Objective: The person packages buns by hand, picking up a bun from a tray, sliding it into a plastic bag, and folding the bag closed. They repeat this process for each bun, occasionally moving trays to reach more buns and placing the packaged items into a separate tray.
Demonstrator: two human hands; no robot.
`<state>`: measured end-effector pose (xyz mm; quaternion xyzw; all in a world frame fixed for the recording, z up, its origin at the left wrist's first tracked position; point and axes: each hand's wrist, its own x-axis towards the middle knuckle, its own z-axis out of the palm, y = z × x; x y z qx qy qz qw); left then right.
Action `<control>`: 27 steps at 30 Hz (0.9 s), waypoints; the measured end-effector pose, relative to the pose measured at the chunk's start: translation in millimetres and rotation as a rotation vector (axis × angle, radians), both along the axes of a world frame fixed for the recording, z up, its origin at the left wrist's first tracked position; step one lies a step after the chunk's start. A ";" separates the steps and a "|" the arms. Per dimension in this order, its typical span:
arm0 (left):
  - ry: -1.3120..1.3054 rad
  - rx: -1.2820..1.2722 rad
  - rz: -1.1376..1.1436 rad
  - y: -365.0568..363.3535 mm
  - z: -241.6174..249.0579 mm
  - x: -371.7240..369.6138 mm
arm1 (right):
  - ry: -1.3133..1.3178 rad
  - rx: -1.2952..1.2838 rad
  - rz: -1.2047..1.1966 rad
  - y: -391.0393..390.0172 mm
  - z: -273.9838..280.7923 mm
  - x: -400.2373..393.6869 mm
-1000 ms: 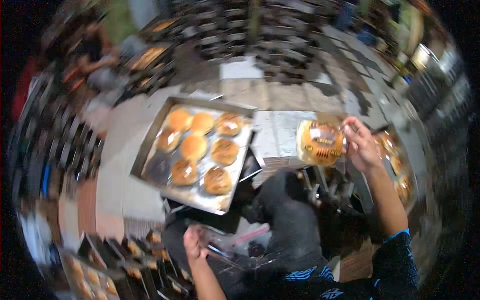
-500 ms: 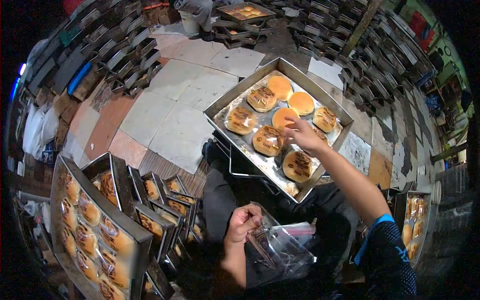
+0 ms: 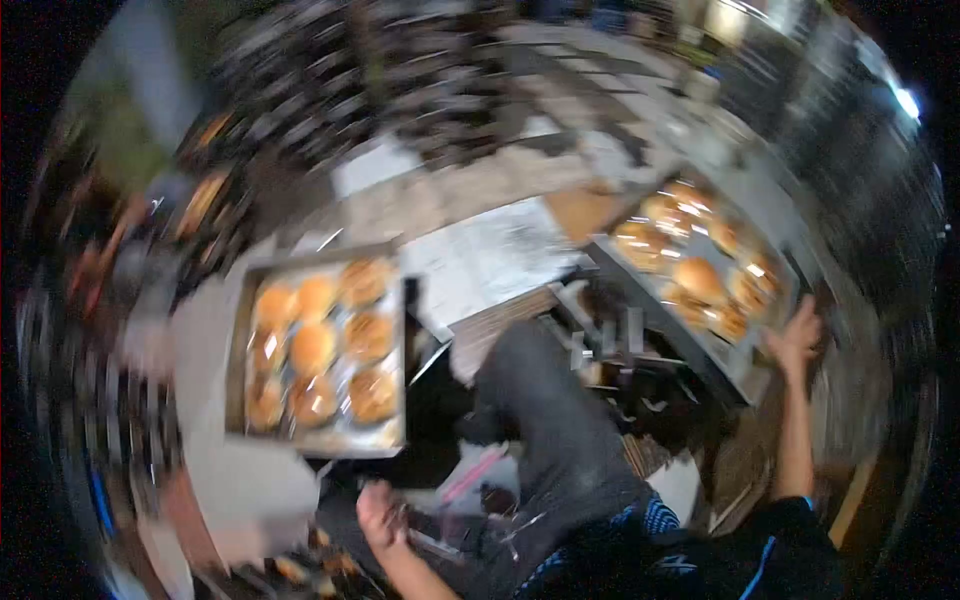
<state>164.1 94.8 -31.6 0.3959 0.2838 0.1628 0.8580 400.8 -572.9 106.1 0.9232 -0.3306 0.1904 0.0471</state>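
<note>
My right hand (image 3: 797, 340) is at the outer edge of a metal tray (image 3: 690, 345) on the right, its fingers apart; blur hides whether it touches the rim. Several buns (image 3: 698, 280) lie in that tray, some under shiny clear wrap. Low at the left, my left hand (image 3: 380, 515) is closed, with clear plastic bags (image 3: 440, 545) at its fingers, smeared by motion. Ahead of it sits another metal tray (image 3: 236, 370) with rows of buns (image 3: 312, 347); some are plain and golden, others wrapped with dark print.
My dark-trousered leg (image 3: 560, 430) lies between the two trays. A clear packet with a pink strip (image 3: 475, 475) rests by my lap. Stacked trays (image 3: 440, 75) line the back, blurred. Pale tiles (image 3: 490, 250) cover the floor.
My view has swung to the right, so the first tray now appears at the left. My right hand has left its buns and reached the right-hand tray. My left hand stays low.
</note>
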 end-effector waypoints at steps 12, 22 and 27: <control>0.238 -0.013 -0.337 53.9 -61.1 33.5 | -0.697 1.161 -0.084 -71.7 -87.3 -84.7; 0.324 0.213 -0.302 48.1 -58.9 21.3 | -1.026 1.369 -0.433 -149.5 -140.8 -257.5; 0.282 0.182 -0.008 26.8 -52.9 18.9 | -1.207 1.321 -0.491 -170.0 -186.0 -280.2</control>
